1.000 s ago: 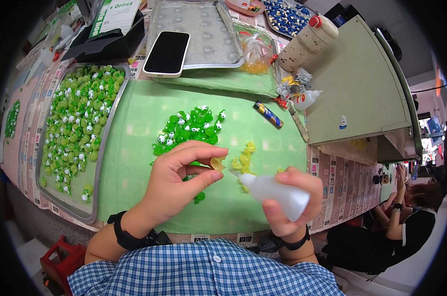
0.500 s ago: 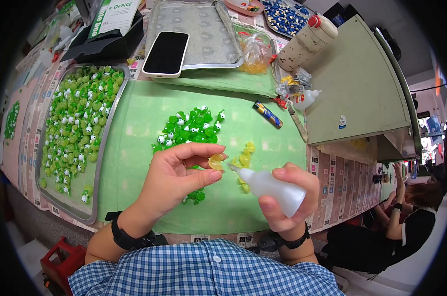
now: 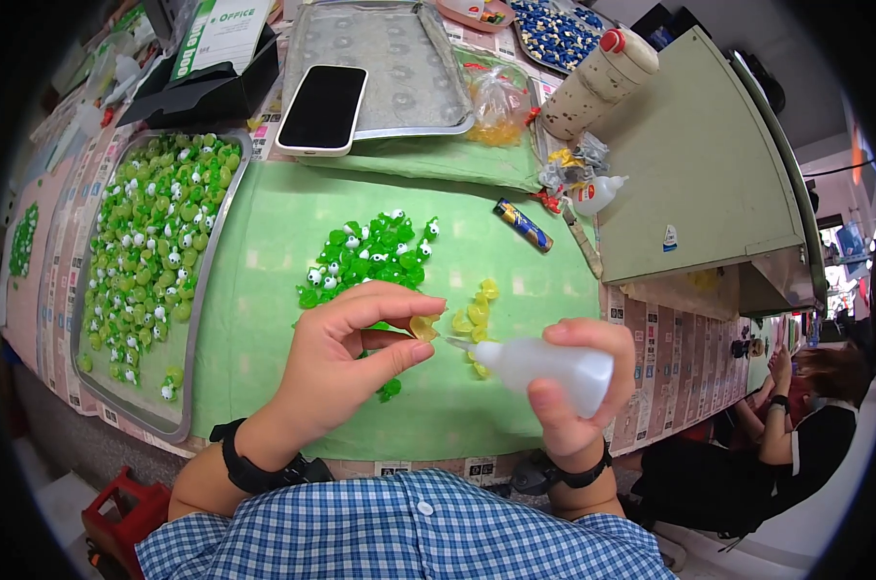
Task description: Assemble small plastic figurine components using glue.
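Between the thumb and forefinger of my left hand is a small translucent yellow plastic piece. My right hand is wrapped round a white squeeze bottle with a thin nozzle. The bottle lies tilted sideways, its tip pointing at the yellow piece and close to it; whether they touch I cannot tell. Several loose yellow pieces lie on the green mat behind the nozzle. Beyond my left hand is a pile of green plastic pieces with white eyeballs, partly hidden by that hand.
At left stands a metal tray full of green-yellow pieces with eyes. Behind the mat are a phone, another tray and a bottle. A glue stick-like blue tube lies near a green cabinet. A co-worker sits at right.
The squeeze bottle has tipped flatter and shifted slightly right and down with my right hand. My left hand has turned the yellow piece a little, still holding it.
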Tool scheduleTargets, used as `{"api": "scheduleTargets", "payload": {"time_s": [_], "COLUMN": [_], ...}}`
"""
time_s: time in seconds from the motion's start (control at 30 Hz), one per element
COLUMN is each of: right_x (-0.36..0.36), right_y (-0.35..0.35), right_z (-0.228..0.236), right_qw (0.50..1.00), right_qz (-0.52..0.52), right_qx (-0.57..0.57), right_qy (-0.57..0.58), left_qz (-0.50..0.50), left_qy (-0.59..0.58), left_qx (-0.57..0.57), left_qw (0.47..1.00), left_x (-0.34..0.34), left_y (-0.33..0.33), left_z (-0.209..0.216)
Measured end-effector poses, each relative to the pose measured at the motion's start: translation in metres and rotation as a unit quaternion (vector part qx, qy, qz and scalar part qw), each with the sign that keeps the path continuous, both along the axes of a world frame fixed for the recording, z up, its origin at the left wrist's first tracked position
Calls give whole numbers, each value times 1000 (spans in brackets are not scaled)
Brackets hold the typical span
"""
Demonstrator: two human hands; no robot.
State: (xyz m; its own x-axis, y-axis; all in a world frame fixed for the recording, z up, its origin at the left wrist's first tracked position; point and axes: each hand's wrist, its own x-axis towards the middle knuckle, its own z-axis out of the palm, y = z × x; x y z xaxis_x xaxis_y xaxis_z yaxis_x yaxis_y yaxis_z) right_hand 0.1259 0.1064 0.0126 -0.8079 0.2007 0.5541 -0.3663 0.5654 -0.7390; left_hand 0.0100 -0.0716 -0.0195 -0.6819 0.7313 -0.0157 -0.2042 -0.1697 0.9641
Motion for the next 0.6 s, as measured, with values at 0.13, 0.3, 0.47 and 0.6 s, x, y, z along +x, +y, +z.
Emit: {"api": "scheduleTargets", "payload": {"time_s": [0.13, 0.3, 0.47, 0.6], "right_x": [5, -12, -30, -37], "right_y": [7, 30, 39, 50], "right_z": [-19, -28, -39, -54], "right_qw": [971, 962, 969, 966], "right_qz": [-157, -162, -150, -165], "right_qx": [-173, -209, -174, -137], "right_qy": [45, 67, -92, -143], "left_qz": [-2, 13, 2, -8], "left_qy": [-5, -85, -113, -177], "left_qx": [4, 31, 40, 44], "left_qw": [1000, 996, 993, 983], "left_x": [0, -2, -6, -10], "left_y": [0, 2, -1, -3], "left_z": [2, 0, -1, -1]}}
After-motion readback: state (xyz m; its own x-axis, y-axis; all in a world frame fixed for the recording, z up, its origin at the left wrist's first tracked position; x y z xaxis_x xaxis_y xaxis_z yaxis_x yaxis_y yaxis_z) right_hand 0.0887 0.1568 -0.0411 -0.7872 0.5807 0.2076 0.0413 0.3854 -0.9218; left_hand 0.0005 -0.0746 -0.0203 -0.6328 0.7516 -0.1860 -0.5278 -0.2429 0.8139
